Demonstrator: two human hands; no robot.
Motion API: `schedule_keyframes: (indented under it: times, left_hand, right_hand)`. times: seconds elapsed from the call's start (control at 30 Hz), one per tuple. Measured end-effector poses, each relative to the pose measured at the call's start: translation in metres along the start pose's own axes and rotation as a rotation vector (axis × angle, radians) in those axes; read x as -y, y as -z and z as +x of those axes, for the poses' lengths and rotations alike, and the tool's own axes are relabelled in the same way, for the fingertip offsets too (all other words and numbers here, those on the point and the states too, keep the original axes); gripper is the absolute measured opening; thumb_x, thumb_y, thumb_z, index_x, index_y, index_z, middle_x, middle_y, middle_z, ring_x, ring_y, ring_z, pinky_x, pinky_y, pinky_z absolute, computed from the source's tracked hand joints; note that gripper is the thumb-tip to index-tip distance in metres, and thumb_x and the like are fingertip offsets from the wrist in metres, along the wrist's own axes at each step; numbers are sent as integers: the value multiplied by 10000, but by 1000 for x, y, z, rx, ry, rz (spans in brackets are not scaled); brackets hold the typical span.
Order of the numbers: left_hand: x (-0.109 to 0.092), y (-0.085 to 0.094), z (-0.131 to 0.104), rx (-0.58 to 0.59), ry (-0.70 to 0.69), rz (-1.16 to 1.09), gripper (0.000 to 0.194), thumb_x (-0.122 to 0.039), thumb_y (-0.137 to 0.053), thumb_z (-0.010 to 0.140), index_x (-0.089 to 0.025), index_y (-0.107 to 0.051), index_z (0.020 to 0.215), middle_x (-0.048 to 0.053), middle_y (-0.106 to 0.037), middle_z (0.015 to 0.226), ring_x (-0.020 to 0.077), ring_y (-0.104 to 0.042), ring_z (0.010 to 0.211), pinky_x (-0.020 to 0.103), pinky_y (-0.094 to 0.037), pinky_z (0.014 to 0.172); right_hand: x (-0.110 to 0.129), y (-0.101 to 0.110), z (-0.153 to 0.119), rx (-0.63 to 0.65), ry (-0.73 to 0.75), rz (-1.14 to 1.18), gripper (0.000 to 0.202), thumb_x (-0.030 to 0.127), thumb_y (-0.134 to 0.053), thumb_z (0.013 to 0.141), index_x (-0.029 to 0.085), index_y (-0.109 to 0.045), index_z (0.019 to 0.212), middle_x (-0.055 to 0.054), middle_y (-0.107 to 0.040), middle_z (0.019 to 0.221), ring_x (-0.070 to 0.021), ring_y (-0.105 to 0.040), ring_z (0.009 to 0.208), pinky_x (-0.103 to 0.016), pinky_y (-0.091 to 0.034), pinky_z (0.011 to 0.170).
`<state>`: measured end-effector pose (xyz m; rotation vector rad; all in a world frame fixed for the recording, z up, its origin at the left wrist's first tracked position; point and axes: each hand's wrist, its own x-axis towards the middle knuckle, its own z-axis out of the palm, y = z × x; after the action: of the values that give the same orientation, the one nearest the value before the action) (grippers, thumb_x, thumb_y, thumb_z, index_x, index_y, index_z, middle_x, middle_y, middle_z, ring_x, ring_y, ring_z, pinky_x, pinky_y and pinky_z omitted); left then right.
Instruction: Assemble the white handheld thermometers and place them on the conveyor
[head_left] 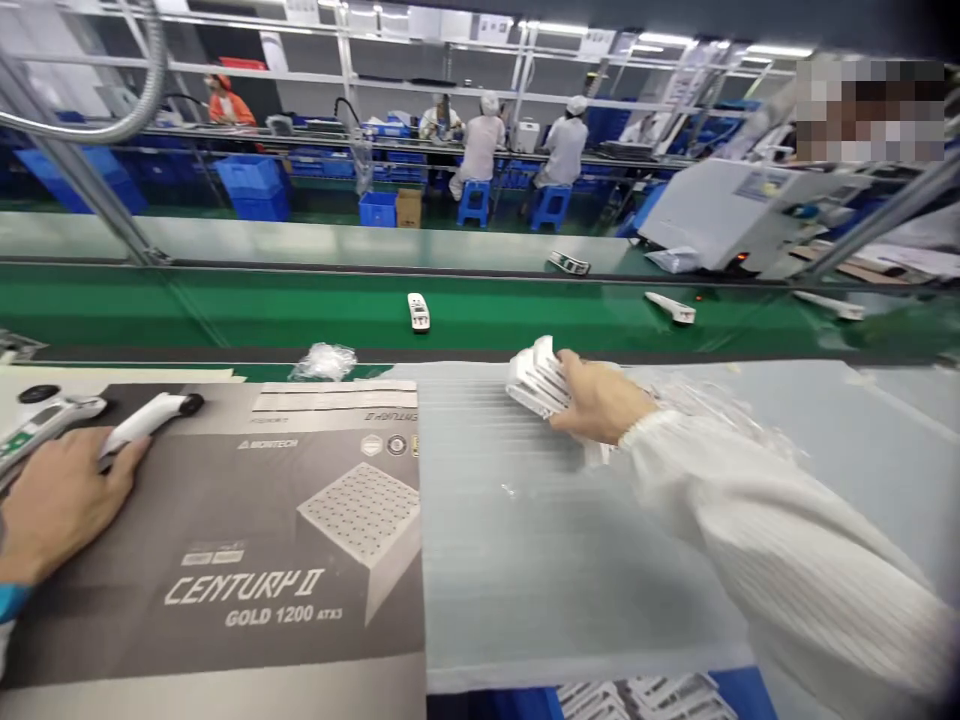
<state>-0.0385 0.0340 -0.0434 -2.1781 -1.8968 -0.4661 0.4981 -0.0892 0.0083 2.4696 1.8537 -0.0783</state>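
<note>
At the left, my left hand [64,495] lies over grey printed cardboard [225,520], its thumb and fingers closed about the lower end of a white handheld device [154,420] with a black round tip. A similar device [45,425], showing a green circuit board, lies just beyond the fingers. My right hand [600,395], in a white sleeve, grips a small stack of white plastic housings [538,378] above the pale sheet [517,560]. Its fingertips are partly hidden behind the stack. Clear plastic bags [712,410] lie behind the right wrist.
A green conveyor belt [300,310] crosses ahead, carrying several white devices, one [418,312] near the middle. Crumpled clear plastic [324,362] sits beside it. Below the front edge, a blue bin [742,690] holds white frames. A white machine [720,215] stands back right; people sit farther off.
</note>
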Motion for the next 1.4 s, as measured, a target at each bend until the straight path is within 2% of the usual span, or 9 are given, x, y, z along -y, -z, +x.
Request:
schedule_keyframes:
  times: [0.13, 0.27, 0.4, 0.53, 0.63, 0.83, 0.97, 1.1, 1.4]
  left_hand:
    - [18, -17, -3, 0, -31, 38, 350, -456, -305, 924, -202, -545, 917, 75, -596, 901, 316, -574, 972, 394, -440, 790]
    - [17, -20, -7, 31, -23, 10, 423, -428, -208, 966, -175, -539, 1042, 124, -575, 1031, 347, -544, 1055, 435, -423, 831]
    - [20, -26, -6, 14, -7, 14, 411, -427, -289, 965, -140, -567, 1060, 143, -616, 1055, 333, -553, 1018, 424, -448, 850]
    - [31, -32, -7, -50, 2, 42, 421, -394, -296, 988, -99, -585, 1067, 160, -640, 1073, 319, -561, 1006, 408, -471, 851]
    - [44, -31, -8, -23, -21, 90, 484, -376, -245, 995, -56, -583, 1127, 205, -627, 1124, 351, -557, 1029, 449, -472, 860]
    - [55, -9, -8, 115, -33, -87, 531, -449, -312, 977, -60, -500, 1287, 215, -557, 1294, 370, -503, 1195, 508, -453, 965]
    - [26, 12, -8, 72, -105, -341, 426, -397, -364, 987, -140, -489, 1303, 155, -525, 1352, 317, -471, 1268, 496, -424, 1042]
    - [-14, 16, -17, 170, -210, -498, 354, -325, -444, 969, -154, -531, 1267, 140, -525, 1363, 312, -477, 1273, 507, -421, 1058]
    - [-33, -13, -48, 351, -273, -561, 343, -223, -495, 952, -182, -528, 1290, 110, -458, 1471, 287, -377, 1394, 516, -380, 1117]
  right_hand:
    - [-10, -18, 32, 175, 114, -27, 806, 349, -745, 638, 117, -457, 1354, -190, -655, 1204, -344, -638, 1091, -404, -510, 868]
    - [-18, 14, 54, 245, 194, 49, 838, 551, -680, 698, 169, -465, 1412, -164, -583, 1356, -356, -585, 1196, -469, -481, 977]
    - [67, 24, 128, 160, 193, 204, 540, 474, -511, 868, 202, -537, 1333, -73, -641, 1301, -256, -609, 1172, -371, -465, 1008]
    - [177, -18, 202, 46, -16, 159, 594, 512, -481, 904, 112, -483, 1343, -154, -638, 1272, -268, -616, 1135, -353, -489, 919]
    - [218, -41, 227, -41, -54, 81, 495, 456, -484, 909, 117, -537, 1266, -203, -612, 1262, -318, -564, 1179, -404, -469, 894]
    - [207, -1, 186, -67, -47, 81, 311, 349, -430, 906, 220, -672, 1053, -131, -702, 1062, -311, -642, 985, -437, -472, 800]
    - [193, 27, 122, -86, 74, 253, 373, 416, -351, 936, 250, -684, 915, -33, -739, 926, -215, -676, 886, -343, -492, 820]
    - [198, 15, 87, -102, 194, 412, 301, 385, -463, 889, 225, -662, 1048, -53, -742, 976, -207, -689, 825, -346, -519, 833]
    - [265, -28, 157, -65, 305, 294, 470, 80, -581, 793, 308, -633, 1201, -79, -606, 1265, -228, -635, 983, -333, -510, 771]
